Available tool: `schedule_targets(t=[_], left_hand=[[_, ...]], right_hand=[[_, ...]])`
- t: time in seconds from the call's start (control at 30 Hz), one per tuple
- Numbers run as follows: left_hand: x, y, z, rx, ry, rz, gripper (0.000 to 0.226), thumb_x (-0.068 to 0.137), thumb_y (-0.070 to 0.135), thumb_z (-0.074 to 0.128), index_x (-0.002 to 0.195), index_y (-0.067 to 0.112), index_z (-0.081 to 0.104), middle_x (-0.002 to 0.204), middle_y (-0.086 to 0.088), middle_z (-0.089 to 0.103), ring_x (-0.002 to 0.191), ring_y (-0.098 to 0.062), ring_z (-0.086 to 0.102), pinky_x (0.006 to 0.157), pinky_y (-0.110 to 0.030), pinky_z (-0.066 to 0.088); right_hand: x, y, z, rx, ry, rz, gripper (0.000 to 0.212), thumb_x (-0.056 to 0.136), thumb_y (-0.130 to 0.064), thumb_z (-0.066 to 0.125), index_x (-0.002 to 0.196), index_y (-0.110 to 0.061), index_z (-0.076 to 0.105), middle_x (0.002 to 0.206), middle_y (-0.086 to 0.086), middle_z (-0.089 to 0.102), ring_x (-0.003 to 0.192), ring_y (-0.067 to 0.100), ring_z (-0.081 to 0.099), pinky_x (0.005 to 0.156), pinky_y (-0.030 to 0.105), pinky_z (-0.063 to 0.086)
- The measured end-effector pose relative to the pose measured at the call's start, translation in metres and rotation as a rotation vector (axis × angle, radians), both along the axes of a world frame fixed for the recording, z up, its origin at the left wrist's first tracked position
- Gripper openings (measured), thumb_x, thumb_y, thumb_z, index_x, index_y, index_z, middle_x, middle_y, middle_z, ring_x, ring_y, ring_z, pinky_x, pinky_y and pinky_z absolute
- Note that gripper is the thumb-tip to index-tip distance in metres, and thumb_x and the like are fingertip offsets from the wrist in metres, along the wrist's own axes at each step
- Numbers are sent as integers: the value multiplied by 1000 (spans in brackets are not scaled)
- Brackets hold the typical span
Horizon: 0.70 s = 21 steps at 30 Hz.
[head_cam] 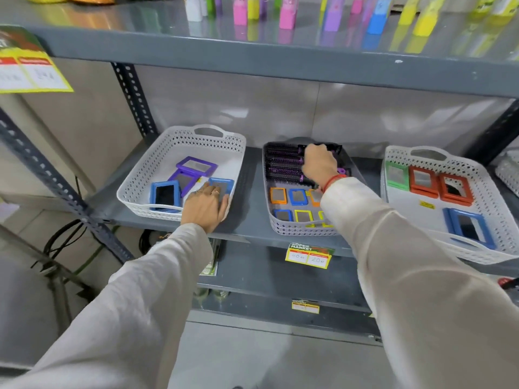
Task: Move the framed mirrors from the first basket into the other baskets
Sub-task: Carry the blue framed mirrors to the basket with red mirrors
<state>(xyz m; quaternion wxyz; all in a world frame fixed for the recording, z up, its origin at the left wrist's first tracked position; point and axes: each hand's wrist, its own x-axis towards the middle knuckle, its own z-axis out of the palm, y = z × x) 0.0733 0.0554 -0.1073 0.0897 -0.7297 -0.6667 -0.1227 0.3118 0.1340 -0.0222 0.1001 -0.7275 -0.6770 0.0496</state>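
Three white lattice baskets stand on the grey shelf. The left basket (179, 133) holds two purple framed mirrors (196, 165) and a blue one (165, 196). My left hand (206, 204) lies over another blue framed mirror (223, 183) at that basket's front right, fingers and thumb around it. The middle basket (297, 230) holds small orange (278, 195), blue (297, 196) and yellow (304, 216) framed mirrors in front and purple-black brushes (283, 167) behind. My right hand (320, 162) grips a black-framed item (334, 147) at its back. The right basket (477, 164) holds green (396, 175), red (422, 182) and blue (467, 227) mirrors.
A shelf above carries several colourful bottles (283, 15). A perforated post (132, 96) rises behind the left basket. A yellow price tag (309, 255) hangs on the shelf's front edge. Part of another basket (508, 169) shows at the far right.
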Motion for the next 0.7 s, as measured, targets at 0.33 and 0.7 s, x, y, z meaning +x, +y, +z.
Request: schedule_targets(t=[0.33, 0.7], left_hand=[[-45, -8, -3, -5, 153, 36, 45, 94, 24, 42, 51, 12, 52, 51, -10, 62, 47, -25, 56, 54, -30, 46], [-46, 2, -13, 229, 228, 93, 50, 82, 29, 33, 34, 16, 32, 27, -1, 43, 32, -16, 17, 43, -16, 17]], right_hand=[[-113, 22, -29, -99, 280, 286, 23, 82, -8, 62, 104, -3, 68, 114, 22, 66, 106, 34, 65, 92, 37, 54], [-163, 20, -46, -299, 102, 546, 51, 76, -26, 76, 117, -2, 56, 124, 19, 56, 100, 31, 59, 79, 34, 48]])
